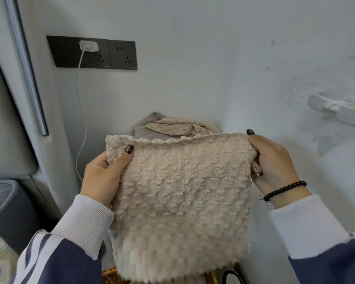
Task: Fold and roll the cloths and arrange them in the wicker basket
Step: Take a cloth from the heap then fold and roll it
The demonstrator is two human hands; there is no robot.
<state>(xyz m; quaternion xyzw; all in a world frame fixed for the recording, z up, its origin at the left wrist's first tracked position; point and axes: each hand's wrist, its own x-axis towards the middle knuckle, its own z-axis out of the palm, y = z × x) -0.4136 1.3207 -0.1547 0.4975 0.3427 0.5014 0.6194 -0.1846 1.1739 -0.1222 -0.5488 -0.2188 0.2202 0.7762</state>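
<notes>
We hold a beige cloth up by its top corners, left hand and right hand pinching; more cloths lie piled beyond, wicker basket below.

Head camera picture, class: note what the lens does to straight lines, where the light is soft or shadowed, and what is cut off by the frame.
In the head view the wide lens bows the door edge and socket plate; light is soft and even, no glare; the held cloth is sharp, shading the wicker basket, which the bottom edge cuts off; the wall hook looks slightly smeared.
</notes>
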